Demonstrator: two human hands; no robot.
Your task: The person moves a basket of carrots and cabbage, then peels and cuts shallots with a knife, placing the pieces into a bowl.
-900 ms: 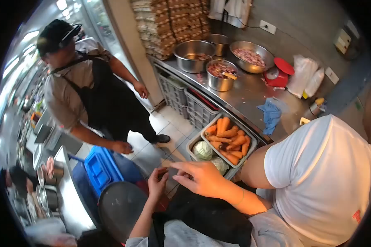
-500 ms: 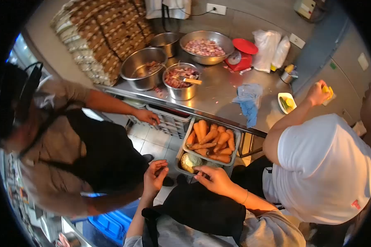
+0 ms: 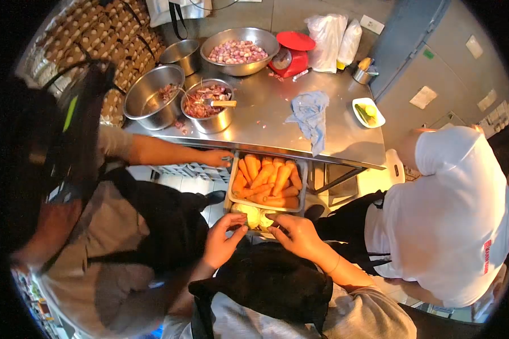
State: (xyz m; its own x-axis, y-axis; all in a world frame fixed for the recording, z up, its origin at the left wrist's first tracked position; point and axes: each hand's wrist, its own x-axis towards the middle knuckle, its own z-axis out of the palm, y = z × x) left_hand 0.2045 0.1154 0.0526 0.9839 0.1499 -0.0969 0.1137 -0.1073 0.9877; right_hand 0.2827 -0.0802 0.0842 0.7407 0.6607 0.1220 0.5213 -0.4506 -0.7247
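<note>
My left hand (image 3: 225,240) is raised in front of my apron, its fingers bent and thumb apart, with nothing seen in it. Opposite it, my right hand (image 3: 298,233) has curled, parted fingers and also looks bare. Both overlap the near end of a crate, where pale green cabbages (image 3: 244,211) show between the fingertips. Just beyond lies a grey tray (image 3: 304,183) full of orange carrots (image 3: 263,176). A co-worker's hand (image 3: 216,158) reaches to its far left corner.
A steel table (image 3: 260,121) runs behind, bearing a pot of peeled shallots or onions (image 3: 201,96), a bowl of more bulbs (image 3: 237,52), a red scale (image 3: 294,48), a blue cloth (image 3: 311,110) and a white dish (image 3: 376,120). Co-workers stand close on both sides.
The view has shifted, and my hands now overlap the cabbages. The left co-worker's hand has reached the carrot tray's corner. The right co-worker has turned, drawing their arm back from the table's end.
</note>
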